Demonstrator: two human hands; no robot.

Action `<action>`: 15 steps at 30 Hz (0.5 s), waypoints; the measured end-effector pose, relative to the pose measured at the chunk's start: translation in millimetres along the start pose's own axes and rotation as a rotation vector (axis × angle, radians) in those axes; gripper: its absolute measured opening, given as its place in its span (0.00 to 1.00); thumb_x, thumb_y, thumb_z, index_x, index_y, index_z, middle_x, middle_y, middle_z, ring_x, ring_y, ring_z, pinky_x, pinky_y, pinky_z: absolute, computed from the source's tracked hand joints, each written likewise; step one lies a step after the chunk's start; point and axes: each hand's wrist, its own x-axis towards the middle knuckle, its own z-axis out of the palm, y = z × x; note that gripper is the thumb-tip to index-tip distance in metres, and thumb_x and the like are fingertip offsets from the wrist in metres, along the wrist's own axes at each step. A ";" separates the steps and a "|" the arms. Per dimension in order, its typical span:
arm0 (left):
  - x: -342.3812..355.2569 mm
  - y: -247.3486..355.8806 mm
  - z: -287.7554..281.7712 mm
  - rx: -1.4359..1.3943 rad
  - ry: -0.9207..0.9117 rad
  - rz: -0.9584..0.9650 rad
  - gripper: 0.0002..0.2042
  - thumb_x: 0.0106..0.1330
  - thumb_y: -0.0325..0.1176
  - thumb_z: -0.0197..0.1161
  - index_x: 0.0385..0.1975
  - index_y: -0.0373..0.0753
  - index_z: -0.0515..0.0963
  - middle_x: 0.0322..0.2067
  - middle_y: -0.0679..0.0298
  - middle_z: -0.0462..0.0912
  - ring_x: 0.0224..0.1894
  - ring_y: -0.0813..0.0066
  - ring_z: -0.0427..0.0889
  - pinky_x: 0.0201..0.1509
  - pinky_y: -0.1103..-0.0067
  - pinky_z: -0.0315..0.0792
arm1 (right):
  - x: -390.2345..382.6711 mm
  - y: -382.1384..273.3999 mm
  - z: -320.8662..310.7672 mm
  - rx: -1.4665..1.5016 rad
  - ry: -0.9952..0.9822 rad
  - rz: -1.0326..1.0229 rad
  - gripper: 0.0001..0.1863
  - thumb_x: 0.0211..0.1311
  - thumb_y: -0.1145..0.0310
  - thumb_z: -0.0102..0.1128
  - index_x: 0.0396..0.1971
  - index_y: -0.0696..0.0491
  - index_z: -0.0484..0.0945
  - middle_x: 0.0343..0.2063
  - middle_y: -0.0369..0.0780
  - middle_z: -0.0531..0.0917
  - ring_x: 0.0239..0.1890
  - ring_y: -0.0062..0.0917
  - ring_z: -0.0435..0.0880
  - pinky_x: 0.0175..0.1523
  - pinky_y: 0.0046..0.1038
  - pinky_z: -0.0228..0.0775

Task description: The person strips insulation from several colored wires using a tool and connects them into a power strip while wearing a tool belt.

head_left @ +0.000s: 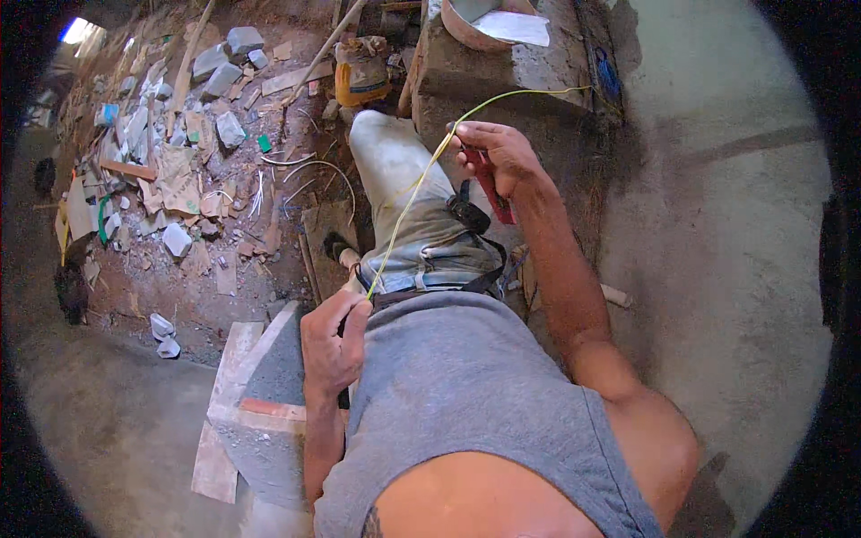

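A thin yellow-green wire runs taut-looking from my left hand up to my right hand. My left hand, low beside my waist, pinches one end between thumb and fingers. Farther out, above my thigh, my right hand is closed around red-handled pliers, with the wire at its fingertips. Past those fingers the wire arcs off to the right toward a rough block. The jaws of the pliers are mostly hidden by my fingers, so whether they grip the wire is unclear.
Rubble, broken blocks and scraps cover the floor at left. A yellow sack stands ahead, near a rough concrete block bearing a round tub. Boards lie beside my left arm; a plastered wall rises at right.
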 end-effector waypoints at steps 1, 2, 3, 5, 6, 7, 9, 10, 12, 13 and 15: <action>-0.5 1.3 -0.6 0.005 -0.010 -0.017 0.05 0.65 0.26 0.60 0.31 0.29 0.77 0.25 0.52 0.78 0.26 0.59 0.80 0.34 0.74 0.72 | 1.8 0.0 -2.9 -0.029 0.016 -0.015 0.10 0.67 0.68 0.61 0.44 0.57 0.79 0.29 0.34 0.83 0.25 0.17 0.80 0.27 0.17 0.72; -0.7 1.9 -0.6 0.006 -0.013 -0.016 0.05 0.65 0.26 0.60 0.31 0.29 0.77 0.25 0.52 0.78 0.26 0.59 0.80 0.34 0.74 0.72 | 1.8 -1.1 -5.4 -0.027 0.019 -0.015 0.10 0.67 0.68 0.61 0.44 0.57 0.79 0.29 0.34 0.83 0.25 0.17 0.80 0.27 0.17 0.72; -1.4 2.0 -0.9 0.006 -0.001 -0.001 0.05 0.65 0.26 0.60 0.31 0.29 0.77 0.24 0.52 0.78 0.26 0.59 0.80 0.33 0.73 0.71 | 1.7 -2.7 -6.0 -0.032 0.028 -0.017 0.11 0.68 0.68 0.61 0.44 0.57 0.79 0.29 0.34 0.83 0.25 0.17 0.80 0.27 0.17 0.72; -2.3 2.4 -2.0 0.006 0.010 0.016 0.05 0.65 0.25 0.60 0.30 0.30 0.76 0.24 0.52 0.78 0.26 0.60 0.80 0.33 0.73 0.71 | 2.7 -4.9 -8.9 -0.036 0.039 -0.021 0.11 0.68 0.68 0.61 0.45 0.58 0.79 0.29 0.34 0.83 0.25 0.17 0.80 0.27 0.17 0.72; -2.1 2.6 -2.4 0.014 -0.003 0.026 0.05 0.65 0.25 0.60 0.30 0.30 0.76 0.24 0.52 0.78 0.26 0.60 0.80 0.33 0.73 0.71 | 2.2 -5.7 -12.6 -0.026 0.023 -0.026 0.10 0.68 0.68 0.61 0.44 0.58 0.80 0.30 0.34 0.83 0.25 0.18 0.80 0.27 0.17 0.72; -2.0 2.9 -3.0 0.022 -0.015 0.037 0.05 0.65 0.25 0.60 0.30 0.30 0.77 0.24 0.52 0.78 0.26 0.60 0.80 0.33 0.73 0.71 | 1.6 -6.3 -15.7 -0.017 0.008 -0.032 0.10 0.68 0.69 0.60 0.44 0.58 0.80 0.30 0.34 0.83 0.25 0.18 0.81 0.27 0.18 0.73; -2.2 2.9 -5.6 0.025 -0.032 0.021 0.05 0.65 0.25 0.60 0.30 0.30 0.77 0.24 0.52 0.78 0.26 0.60 0.80 0.33 0.73 0.71 | 2.4 -6.0 -17.8 -0.012 0.038 -0.035 0.10 0.68 0.69 0.60 0.44 0.58 0.80 0.30 0.35 0.83 0.25 0.18 0.81 0.27 0.18 0.73; -2.5 2.7 -6.4 0.030 -0.044 0.000 0.05 0.65 0.25 0.60 0.30 0.30 0.77 0.24 0.53 0.78 0.26 0.60 0.80 0.33 0.73 0.72 | 2.4 -6.5 -17.3 -0.009 0.061 -0.035 0.10 0.68 0.70 0.60 0.44 0.58 0.80 0.29 0.35 0.83 0.25 0.19 0.81 0.27 0.18 0.73; -4.5 1.8 -5.6 0.020 -0.045 -0.002 0.05 0.65 0.25 0.61 0.30 0.30 0.77 0.24 0.53 0.79 0.26 0.60 0.80 0.33 0.73 0.72 | -1.6 -9.7 -17.6 -0.004 0.076 -0.037 0.10 0.68 0.70 0.60 0.44 0.58 0.80 0.29 0.36 0.84 0.25 0.19 0.81 0.26 0.18 0.73; -5.9 2.1 -6.1 0.012 -0.044 -0.005 0.05 0.65 0.26 0.61 0.30 0.30 0.77 0.24 0.53 0.79 0.26 0.60 0.80 0.33 0.73 0.72 | -4.9 -11.7 -16.7 0.000 0.089 -0.040 0.09 0.68 0.70 0.59 0.43 0.59 0.80 0.29 0.36 0.84 0.25 0.19 0.81 0.26 0.18 0.72; -6.2 6.0 -7.9 0.019 -0.050 0.003 0.05 0.65 0.26 0.61 0.30 0.30 0.78 0.24 0.53 0.79 0.26 0.60 0.80 0.32 0.73 0.72 | -8.2 -13.1 -19.9 0.019 0.096 -0.050 0.09 0.68 0.70 0.60 0.43 0.59 0.80 0.29 0.37 0.84 0.24 0.20 0.81 0.25 0.18 0.72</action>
